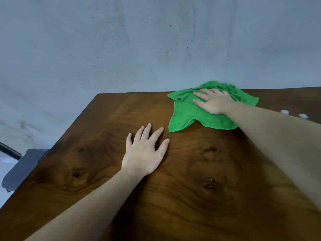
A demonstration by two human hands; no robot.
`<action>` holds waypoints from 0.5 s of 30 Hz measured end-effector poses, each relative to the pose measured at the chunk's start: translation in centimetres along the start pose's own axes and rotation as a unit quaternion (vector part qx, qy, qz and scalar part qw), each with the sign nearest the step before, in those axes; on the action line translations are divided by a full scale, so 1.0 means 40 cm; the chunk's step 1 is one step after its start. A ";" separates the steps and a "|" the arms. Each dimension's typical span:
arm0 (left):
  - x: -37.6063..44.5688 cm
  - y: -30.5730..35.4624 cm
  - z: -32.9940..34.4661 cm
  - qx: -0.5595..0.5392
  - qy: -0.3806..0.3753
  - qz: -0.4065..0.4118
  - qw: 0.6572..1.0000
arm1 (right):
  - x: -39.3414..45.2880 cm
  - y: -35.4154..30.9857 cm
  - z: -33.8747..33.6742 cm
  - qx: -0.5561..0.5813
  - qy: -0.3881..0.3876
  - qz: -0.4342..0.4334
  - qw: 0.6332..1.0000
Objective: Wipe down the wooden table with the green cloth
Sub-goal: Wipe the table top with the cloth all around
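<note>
The dark wooden table (pixel 97 129) fills the lower part of the head view, its top marked by knots and grain. A crumpled green cloth (pixel 187 115) lies near the table's far edge. My right hand (pixel 214 102) presses flat on the cloth, fingers spread and pointing left. My left hand (pixel 145 152) rests palm-down on the bare wood in the middle, just left of the cloth's lower corner, holding nothing.
A grey concrete wall (pixel 139 40) rises right behind the table's far edge. A grey seat (pixel 22 169) with a black bar (pixel 9 151) stands beyond the table's left edge. Two small white spots (pixel 293 114) show on the wood at the right.
</note>
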State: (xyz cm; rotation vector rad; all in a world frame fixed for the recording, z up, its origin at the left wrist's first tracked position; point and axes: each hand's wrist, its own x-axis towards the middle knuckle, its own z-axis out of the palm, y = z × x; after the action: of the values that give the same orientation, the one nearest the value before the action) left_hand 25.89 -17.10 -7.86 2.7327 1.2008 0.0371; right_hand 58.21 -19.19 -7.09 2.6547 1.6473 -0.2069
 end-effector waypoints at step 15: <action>-0.022 0.011 -0.001 -0.062 0.059 0.018 0.996 | -0.376 -0.111 0.075 -0.001 0.002 -0.215 0.977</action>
State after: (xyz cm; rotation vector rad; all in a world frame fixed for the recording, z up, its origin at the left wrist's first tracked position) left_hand 25.62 -18.03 -7.73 2.6749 1.1377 0.2721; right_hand 47.34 -30.83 -8.03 2.2584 2.1997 -0.2007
